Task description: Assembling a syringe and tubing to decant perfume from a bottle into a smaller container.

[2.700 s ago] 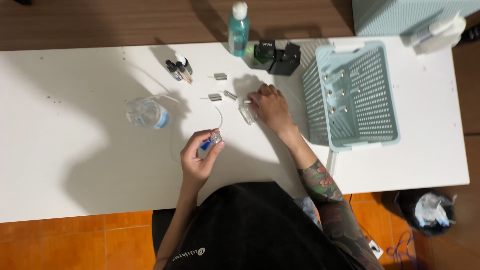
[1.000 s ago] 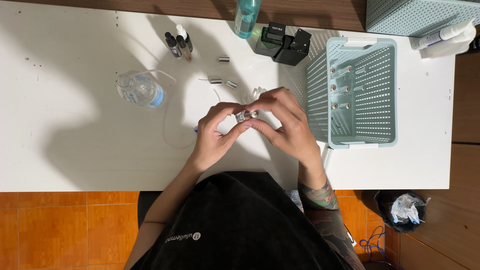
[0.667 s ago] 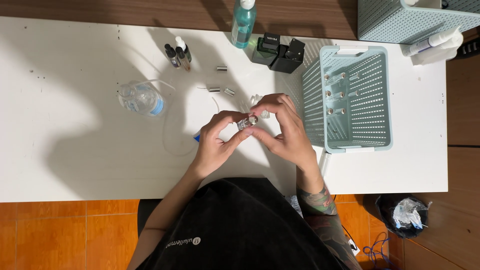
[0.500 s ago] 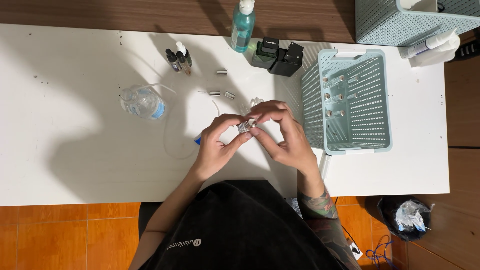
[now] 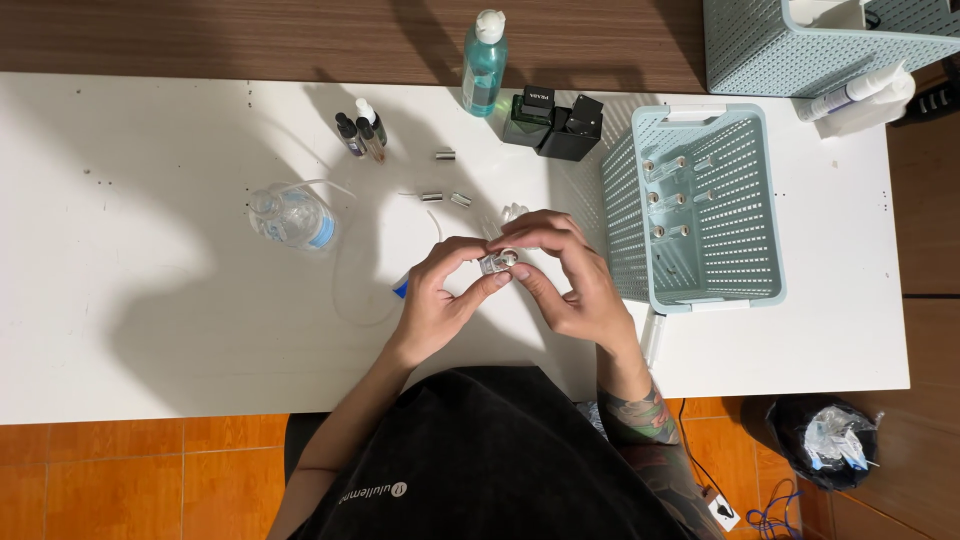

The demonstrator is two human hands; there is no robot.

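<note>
Bright overhead light, sharp focus throughout, with broad soft shadows across the white table (image 5: 150,250).

**Desk clutter around the work spot**

White desk (image 5: 150,300) on orange tile floor (image 5: 120,470). Teal pump bottle (image 5: 484,50) upright at far edge; two black boxes (image 5: 552,122) just beside it. Small dropper bottles (image 5: 362,132) lying together left of those. Three short metal caps (image 5: 445,190) scattered below. Clear plastic water bottle (image 5: 290,217) on its side, thin clear tube (image 5: 345,290) looping near it. Pale green slotted basket (image 5: 700,290) at right, small vials (image 5: 665,198) inside. Second basket (image 5: 800,50) at top corner. Black bin (image 5: 825,445) on floor, bottom right
</note>
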